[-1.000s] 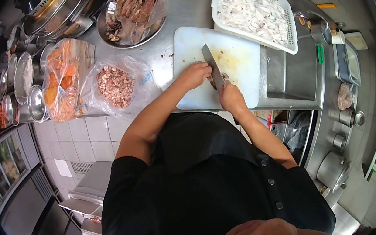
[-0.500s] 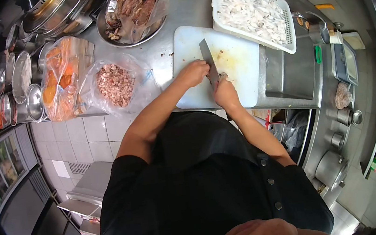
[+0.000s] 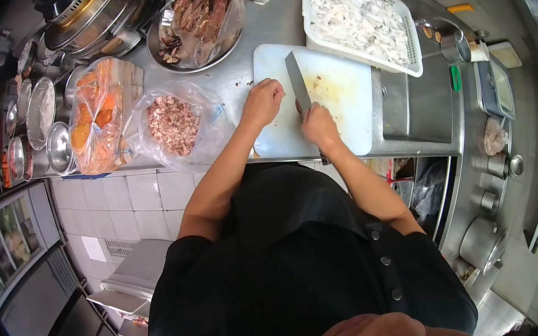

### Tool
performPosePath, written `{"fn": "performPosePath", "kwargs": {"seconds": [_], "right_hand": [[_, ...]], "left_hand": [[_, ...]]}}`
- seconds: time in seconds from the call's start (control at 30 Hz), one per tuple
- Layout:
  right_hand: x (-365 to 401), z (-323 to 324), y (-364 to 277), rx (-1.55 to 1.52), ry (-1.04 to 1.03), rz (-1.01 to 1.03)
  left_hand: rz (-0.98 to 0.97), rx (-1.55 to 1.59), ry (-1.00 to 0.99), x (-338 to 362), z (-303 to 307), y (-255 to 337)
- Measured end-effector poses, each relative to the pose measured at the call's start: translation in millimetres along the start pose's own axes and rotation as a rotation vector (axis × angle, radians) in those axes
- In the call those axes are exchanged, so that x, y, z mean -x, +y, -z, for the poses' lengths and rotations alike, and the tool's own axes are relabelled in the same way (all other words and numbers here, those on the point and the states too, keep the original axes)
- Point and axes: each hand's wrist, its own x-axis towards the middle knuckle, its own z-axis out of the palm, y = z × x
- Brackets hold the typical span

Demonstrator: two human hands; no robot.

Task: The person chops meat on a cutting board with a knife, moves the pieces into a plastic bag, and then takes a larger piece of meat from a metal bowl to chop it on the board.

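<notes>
Holding knife (image 3: 297, 78), right hand (image 3: 320, 126) — diced meat (image 3: 173, 124) bagged, pale strips (image 3: 358, 21) in basket (image 3: 415, 49)

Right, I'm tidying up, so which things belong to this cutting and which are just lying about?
In the job:
- knife, in the right hand
- cutting board
- left hand, over the board's left side
- possibly the diced meat

Seemingly just lying about:
- white basket of pale pieces
- bag with orange contents
- empty metal bowl
</notes>
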Motion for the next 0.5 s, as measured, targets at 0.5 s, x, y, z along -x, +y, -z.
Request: {"fn": "performPosePath", "kwargs": {"seconds": [0.5], "right_hand": [[92.1,87.7,114.4,-0.207,0.2,-0.197]], "left_hand": [[-0.217,-0.431,-0.715,-4.3,-71.5,17.1]]}}
